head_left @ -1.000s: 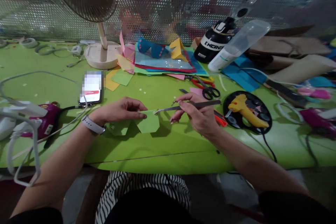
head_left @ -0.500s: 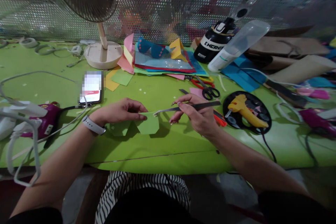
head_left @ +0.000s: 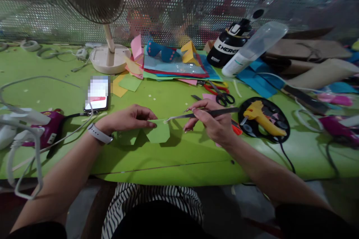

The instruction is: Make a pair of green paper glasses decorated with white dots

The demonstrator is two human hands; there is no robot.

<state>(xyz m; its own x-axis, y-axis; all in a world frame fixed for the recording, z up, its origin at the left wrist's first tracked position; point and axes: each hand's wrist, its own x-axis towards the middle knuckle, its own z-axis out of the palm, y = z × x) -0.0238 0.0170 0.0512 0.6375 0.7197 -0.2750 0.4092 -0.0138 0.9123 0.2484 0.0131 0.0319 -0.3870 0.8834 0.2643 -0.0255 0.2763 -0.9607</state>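
Craft workbench in a small paper-craft workshop. Green table (head_left: 70, 93) cluttered with a stack of coloured paper sheets (head_left: 174, 68) at the far middle, scissors (head_left: 221, 95), yellow glue gun (head_left: 262, 118) on a black tray at right, desk fan (head_left: 103, 15) far left, perforated metal screen (head_left: 179, 3) behind.
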